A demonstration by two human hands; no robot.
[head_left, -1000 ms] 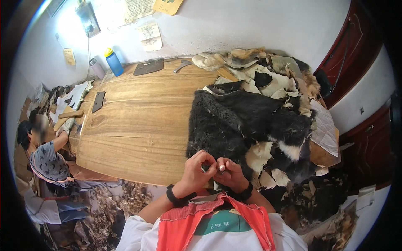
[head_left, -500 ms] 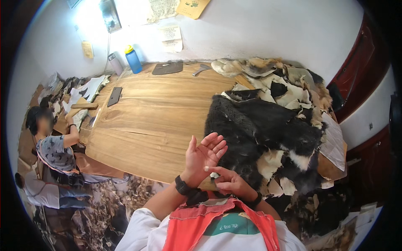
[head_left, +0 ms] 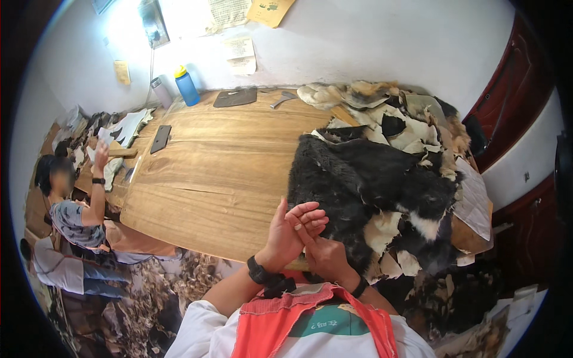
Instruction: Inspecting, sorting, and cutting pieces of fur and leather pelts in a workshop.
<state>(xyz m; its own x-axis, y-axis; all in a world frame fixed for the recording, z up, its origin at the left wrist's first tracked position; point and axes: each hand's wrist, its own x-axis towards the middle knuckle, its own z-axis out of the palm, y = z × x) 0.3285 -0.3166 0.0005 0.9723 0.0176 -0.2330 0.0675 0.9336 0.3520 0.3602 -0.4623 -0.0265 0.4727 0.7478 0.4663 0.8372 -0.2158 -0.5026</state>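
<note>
Over the table's near edge my left hand (head_left: 285,238) is held palm up, open and bare, with its thumb raised and its fingers stretched out to the right. My right hand (head_left: 326,258) lies against it from the right. Its index finger is stretched across the left palm, with a pale covering on the tip; its other fingers look curled and are partly hidden. Neither hand holds anything. Just beyond and to the right spreads a black fur pelt (head_left: 334,179), hanging over the table edge.
The wooden table (head_left: 209,173) bears a dark phone-like slab (head_left: 160,139), a blue bottle (head_left: 187,89), a grey tumbler (head_left: 161,93), a dark mat (head_left: 235,97) and a metal tool (head_left: 282,99). Pale hide scraps (head_left: 412,134) pile at the right. A co-worker (head_left: 74,209) sits at left; another person (head_left: 57,265) is nearby.
My right hand has moved up and its index finger now lies further across my left palm. The co-worker's hand has risen from the work surface.
</note>
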